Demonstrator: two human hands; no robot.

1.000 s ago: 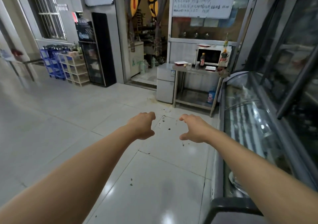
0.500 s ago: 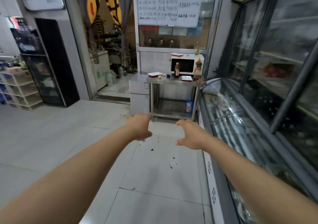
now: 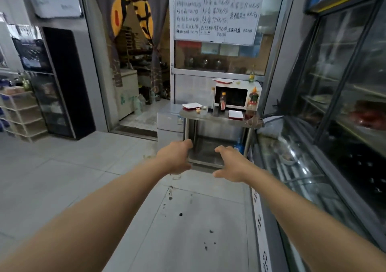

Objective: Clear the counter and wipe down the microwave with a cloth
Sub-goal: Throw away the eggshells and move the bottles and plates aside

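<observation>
A white microwave stands on a steel counter table ahead. In front of it are a dark sauce bottle, a red-capped bottle, two red-rimmed white plates and small bits. Another plate lies on the microwave's top. My left hand and my right hand reach forward over the floor, well short of the table, fingers loosely curled and holding nothing. No cloth is visible.
A glass display case runs along the right, with tall glass-door coolers behind it. A small fridge stands left of the table. A curtained doorway and black cabinet lie further left. Tiled floor stretches ahead.
The view has advanced toward the counter table and turned so it sits straight ahead and larger. Both hands stay stretched out in front, holding nothing.
</observation>
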